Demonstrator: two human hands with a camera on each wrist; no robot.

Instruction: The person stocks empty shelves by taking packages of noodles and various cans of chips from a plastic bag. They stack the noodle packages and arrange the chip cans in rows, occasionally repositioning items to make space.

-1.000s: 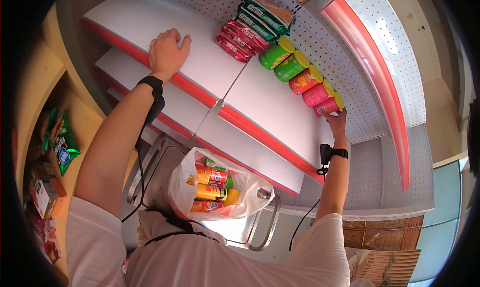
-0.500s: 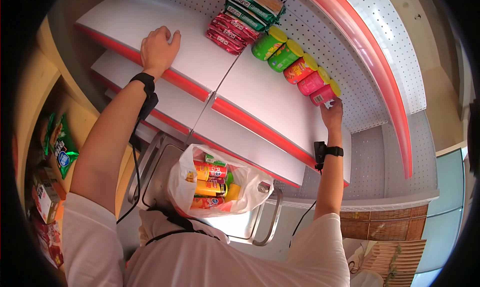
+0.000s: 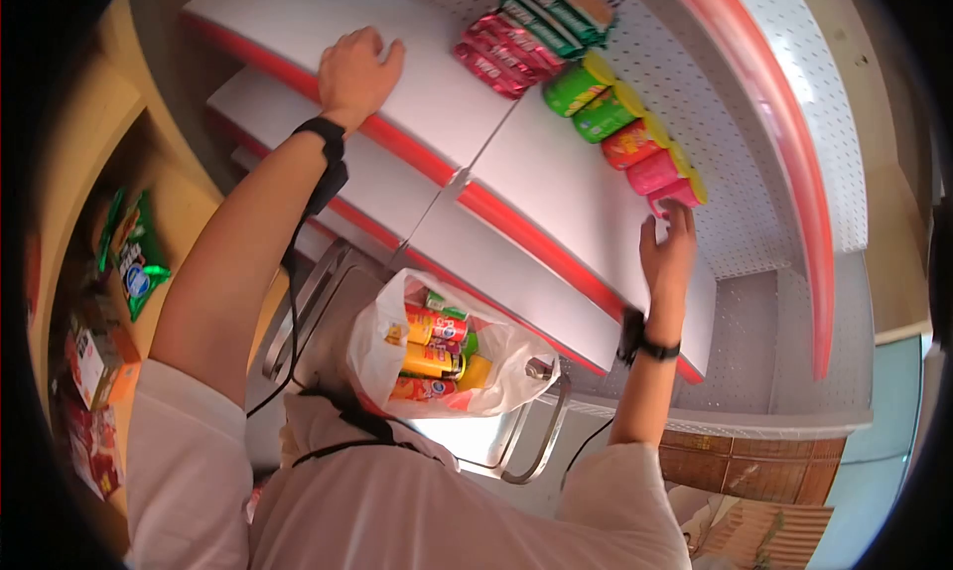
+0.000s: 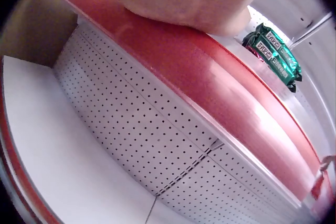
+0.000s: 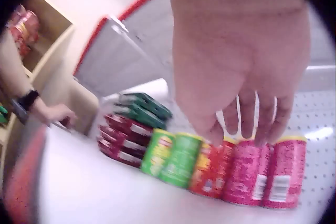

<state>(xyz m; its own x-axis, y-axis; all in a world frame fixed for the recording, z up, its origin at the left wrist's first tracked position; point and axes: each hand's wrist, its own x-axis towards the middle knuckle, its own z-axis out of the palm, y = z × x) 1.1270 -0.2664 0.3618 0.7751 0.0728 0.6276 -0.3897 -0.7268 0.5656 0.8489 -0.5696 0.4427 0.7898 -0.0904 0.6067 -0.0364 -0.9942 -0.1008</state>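
A row of canisters with yellow lids stands along the back of the shelf (image 3: 566,188): two green, a red canister (image 3: 635,141) and two pink ones. My right hand (image 3: 670,252) is at the end pink canister (image 3: 677,195), its fingers extended and thumb held apart. The right wrist view shows the fingers (image 5: 247,116) in front of the lids, with nothing gripped. On the left part of the shelf, my left hand (image 3: 359,73) rests near the red front edge, fingers loosely bent and holding nothing. Red packets (image 3: 504,56) and green packets (image 3: 556,16) lie stacked beside the green canisters.
Below the shelf, a white plastic bag (image 3: 375,347) full of cans and canisters sits on a metal-framed cart (image 3: 328,317). Lower shelves (image 3: 526,282) run beneath. At the left, a wooden shelf unit (image 3: 189,222) holds snack bags and boxes. A red-edged upper shelf (image 3: 784,123) curves overhead.
My right hand has drawn slightly back from the end pink canister, and its fingers have spread. The left hand stays on the shelf. The head view has shifted a little.
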